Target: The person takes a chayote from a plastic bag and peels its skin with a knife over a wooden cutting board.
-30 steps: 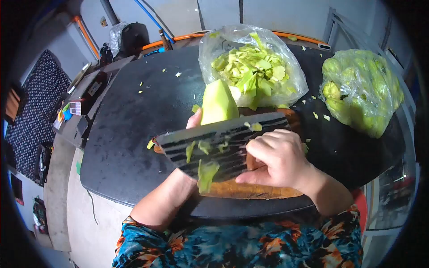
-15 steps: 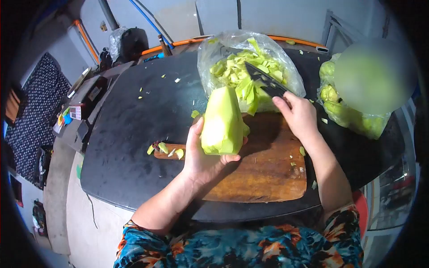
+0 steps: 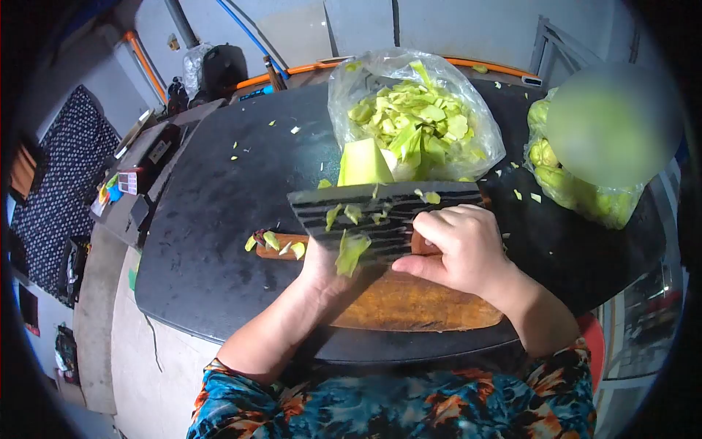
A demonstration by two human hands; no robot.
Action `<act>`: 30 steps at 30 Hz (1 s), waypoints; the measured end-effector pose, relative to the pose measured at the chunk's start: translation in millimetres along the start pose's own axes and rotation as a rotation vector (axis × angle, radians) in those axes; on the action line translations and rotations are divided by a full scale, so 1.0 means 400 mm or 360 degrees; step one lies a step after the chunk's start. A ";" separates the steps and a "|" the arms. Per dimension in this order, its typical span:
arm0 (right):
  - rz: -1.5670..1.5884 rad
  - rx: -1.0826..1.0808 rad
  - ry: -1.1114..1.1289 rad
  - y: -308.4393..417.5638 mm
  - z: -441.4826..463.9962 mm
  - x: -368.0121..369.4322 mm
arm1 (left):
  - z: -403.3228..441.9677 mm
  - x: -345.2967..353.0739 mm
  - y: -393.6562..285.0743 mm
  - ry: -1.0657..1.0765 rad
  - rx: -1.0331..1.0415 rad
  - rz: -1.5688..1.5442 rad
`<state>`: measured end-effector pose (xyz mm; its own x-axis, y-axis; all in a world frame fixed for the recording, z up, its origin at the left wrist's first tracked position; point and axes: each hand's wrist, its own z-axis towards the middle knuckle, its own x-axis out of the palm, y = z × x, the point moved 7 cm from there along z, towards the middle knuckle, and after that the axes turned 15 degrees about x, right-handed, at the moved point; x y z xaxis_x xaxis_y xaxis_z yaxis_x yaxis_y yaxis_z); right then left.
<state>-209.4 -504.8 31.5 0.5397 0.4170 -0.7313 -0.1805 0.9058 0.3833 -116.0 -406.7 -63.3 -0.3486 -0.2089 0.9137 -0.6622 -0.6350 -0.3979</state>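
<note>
My right hand (image 3: 468, 249) is closed round the wooden handle of a cleaver (image 3: 398, 208). Its broad dark blade has wavy stripes and lies across the front of a pale green peeled vegetable (image 3: 362, 164), with bits of green peel stuck to it. My left hand (image 3: 319, 267) holds the vegetable from below; the blade hides its fingers and the vegetable's lower part. Both hands are above a brown wooden cutting board (image 3: 417, 306). Just behind, a clear plastic bag (image 3: 491, 135) stands open with green peelings (image 3: 431, 121) inside.
The black table (image 3: 212, 183) carries scattered peel scraps, some on the board's handle (image 3: 281, 246). At the right is a plastic bag of whole green vegetables (image 3: 614, 205), partly blurred. A cluttered side shelf (image 3: 146, 161) stands on the left, and an orange pipe (image 3: 314, 68) runs behind.
The cleaver has come from the peelings bag back toward me, now broadside before the vegetable with peel on its blade. My right hand moved left and down; my left hand has barely moved.
</note>
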 end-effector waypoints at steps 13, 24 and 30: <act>-0.0140 0.1152 -0.0199 -0.356 0.045 -0.043 | 0.001 0.039 -0.018 -0.0031 0.0212 0.0604; 0.0170 0.0021 -0.0004 0.013 0.001 -0.020 | 0.005 -0.034 -0.012 -0.0134 0.0156 0.0454; -0.0322 0.0870 -0.0182 -0.250 0.047 -0.020 | 0.006 0.030 -0.026 -0.0106 0.0260 0.0701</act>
<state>-180.4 -600.2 9.6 0.6097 0.2017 -0.7665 0.3685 0.7841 0.4994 -111.6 -404.4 -47.9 -0.5261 -0.5286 0.6662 -0.3459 -0.5826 -0.7354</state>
